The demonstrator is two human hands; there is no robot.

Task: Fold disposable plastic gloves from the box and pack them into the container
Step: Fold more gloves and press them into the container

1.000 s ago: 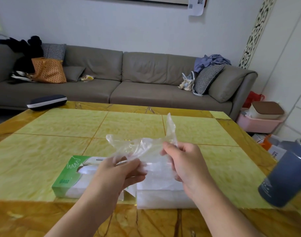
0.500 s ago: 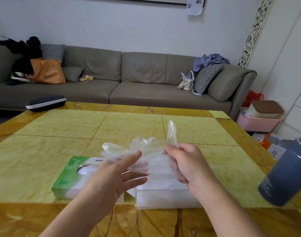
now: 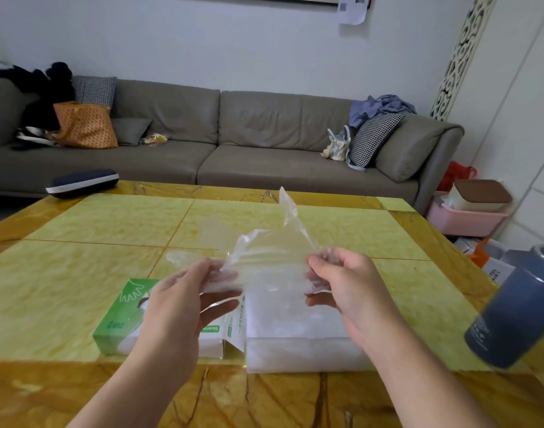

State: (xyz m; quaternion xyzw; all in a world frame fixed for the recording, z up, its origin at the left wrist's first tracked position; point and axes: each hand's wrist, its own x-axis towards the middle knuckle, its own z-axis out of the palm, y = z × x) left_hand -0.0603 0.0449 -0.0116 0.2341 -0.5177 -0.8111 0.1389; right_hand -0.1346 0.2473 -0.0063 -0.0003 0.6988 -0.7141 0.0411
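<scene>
Two hands hold one clear glove [image 3: 270, 254] up | left hand [image 3: 184, 304] pinches one end | right hand [image 3: 344, 291] pinches the other | green box [image 3: 122, 316] and container [image 3: 298, 350] near table [image 3: 79, 257] front edge

L hand [image 3: 184, 301] & R hand [image 3: 341, 288] pinched a clear glove [image 3: 270, 257] stretched btwn them; green box [image 3: 119, 316] under L, container [image 3: 295, 344] under R.

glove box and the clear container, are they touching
Cannot tell. In the head view the glove box flap meets the clear container edge, but no contact or gap shows plainly.
</scene>
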